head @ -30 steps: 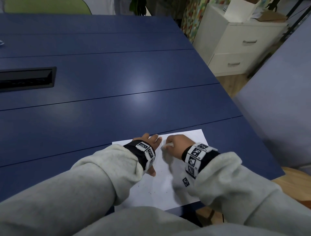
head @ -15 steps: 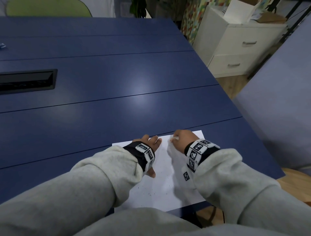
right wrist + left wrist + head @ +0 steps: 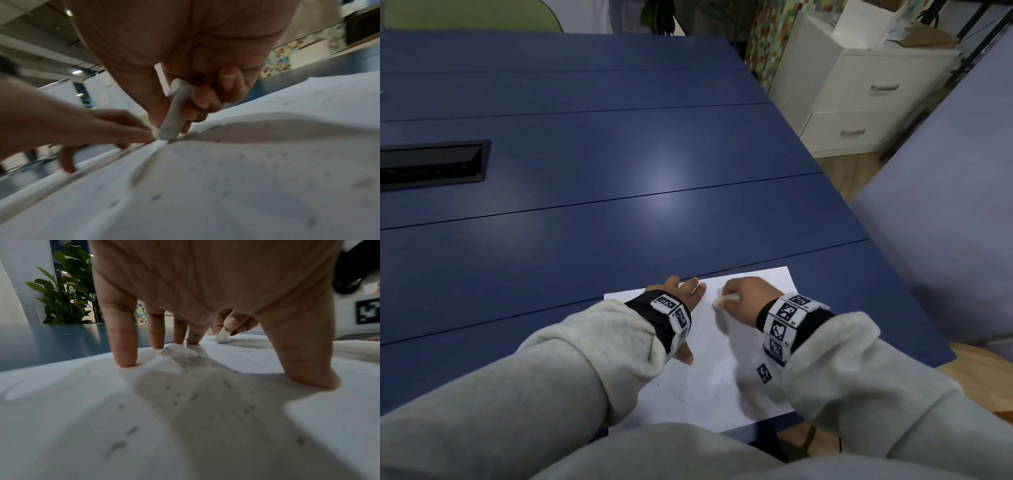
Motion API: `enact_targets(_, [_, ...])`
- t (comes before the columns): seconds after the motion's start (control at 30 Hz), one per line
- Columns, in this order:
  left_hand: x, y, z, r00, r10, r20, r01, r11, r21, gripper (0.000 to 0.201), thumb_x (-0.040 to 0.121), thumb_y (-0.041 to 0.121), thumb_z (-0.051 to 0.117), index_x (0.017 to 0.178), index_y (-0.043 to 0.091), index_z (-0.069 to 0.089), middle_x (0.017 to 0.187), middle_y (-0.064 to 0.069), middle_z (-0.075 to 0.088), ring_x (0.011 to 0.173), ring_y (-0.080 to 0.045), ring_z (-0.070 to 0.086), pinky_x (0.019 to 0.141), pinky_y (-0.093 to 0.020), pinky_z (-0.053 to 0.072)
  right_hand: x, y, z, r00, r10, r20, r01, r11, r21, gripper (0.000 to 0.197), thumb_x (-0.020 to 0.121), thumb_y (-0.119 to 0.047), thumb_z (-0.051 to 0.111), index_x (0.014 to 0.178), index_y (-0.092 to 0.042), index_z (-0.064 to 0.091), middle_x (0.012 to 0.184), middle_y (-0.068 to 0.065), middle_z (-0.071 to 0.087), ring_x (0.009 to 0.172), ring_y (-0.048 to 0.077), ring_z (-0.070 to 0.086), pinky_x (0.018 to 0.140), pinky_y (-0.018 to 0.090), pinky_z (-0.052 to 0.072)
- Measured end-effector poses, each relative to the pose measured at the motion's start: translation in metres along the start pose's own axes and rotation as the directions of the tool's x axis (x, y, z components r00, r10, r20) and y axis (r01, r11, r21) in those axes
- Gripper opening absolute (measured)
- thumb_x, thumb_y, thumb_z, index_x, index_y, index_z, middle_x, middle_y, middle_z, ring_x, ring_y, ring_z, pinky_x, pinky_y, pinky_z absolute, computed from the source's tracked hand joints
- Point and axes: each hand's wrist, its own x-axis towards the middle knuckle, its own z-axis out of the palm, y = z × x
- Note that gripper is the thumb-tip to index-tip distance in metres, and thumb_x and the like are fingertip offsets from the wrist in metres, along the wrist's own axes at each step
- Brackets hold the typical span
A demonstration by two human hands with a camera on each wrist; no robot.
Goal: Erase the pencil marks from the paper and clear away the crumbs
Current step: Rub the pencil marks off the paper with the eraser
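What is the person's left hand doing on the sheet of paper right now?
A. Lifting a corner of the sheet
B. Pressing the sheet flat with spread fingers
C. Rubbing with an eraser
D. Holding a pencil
B: the left hand lies spread with its fingertips pressed on the paper, while the right hand pinches the eraser against the sheet.

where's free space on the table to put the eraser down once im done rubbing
The blue table is bare between the paper's far edge and the black cable hatch, and right of the paper toward the table's edge. It is crowded on the paper: left hand, right hand gripping the eraser, and crumbs.
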Motion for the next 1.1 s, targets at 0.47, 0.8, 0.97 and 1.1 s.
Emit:
enact_targets(0.47, [-0.003, 0.002, -0.006, 0.999, -0.009, 0.033, 0.009, 1.000, -0.005, 0.126, 0.067, 0.065, 0.073, 0.154, 0.020, -0.006, 0.161, 0.004, -0.003, 0.143, -0.026, 0.011, 0.106, -0.043, 0.031, -0.003, -0.001, -0.004, 0.994, 0.068, -0.084, -0.055, 0.988, 0.145, 0.015, 0.084, -0.035, 0.052, 0.091, -0.029, 0.064, 0.098, -0.004, 0.065, 0.089, 0.017, 0.059, 0.078, 0.026, 0.046])
enact_targets(0.8, [-0.004, 0.003, -0.008, 0.999, -0.013, 0.043, 0.013, 1.000, 0.006, 0.127, 0.067, 0.065, 0.073, 0.153, 0.019, -0.008, 0.160, 0.004, -0.002, 0.142, -0.026, 0.013, 0.104, -0.043, 0.033, -0.008, -0.015, -0.005, 0.999, 0.014, -0.049, -0.011, 0.997, 0.079, 0.021, 0.089, -0.035, 0.055, 0.102, -0.022, 0.066, 0.103, 0.002, 0.066, 0.089, 0.020, 0.059, 0.074, 0.024, 0.041])
enact_targets(0.97, [-0.004, 0.003, -0.007, 1.000, -0.017, 0.027, 0.017, 1.000, 0.002, 0.127, 0.065, 0.065, 0.074, 0.153, 0.019, -0.005, 0.159, 0.005, 0.002, 0.139, -0.025, 0.017, 0.100, -0.042, 0.037, -0.011, -0.019, 0.005, 1.000, -0.023, -0.022, 0.023, 0.999, 0.038, 0.022, 0.089, -0.032, 0.053, 0.102, -0.020, 0.066, 0.102, 0.002, 0.064, 0.089, 0.018, 0.056, 0.073, 0.024, 0.039])
enact_targets(1.1, [-0.004, 0.003, -0.007, 0.999, -0.013, 0.029, 0.012, 1.000, 0.017, 0.127, 0.066, 0.067, 0.073, 0.153, 0.019, -0.007, 0.160, 0.005, -0.001, 0.140, -0.025, 0.016, 0.101, -0.042, 0.036, -0.009, -0.018, 0.002, 0.998, -0.044, 0.050, 0.043, 0.999, 0.024, 0.020, 0.089, -0.035, 0.057, 0.103, -0.024, 0.067, 0.102, -0.001, 0.063, 0.093, 0.017, 0.057, 0.076, 0.025, 0.040])
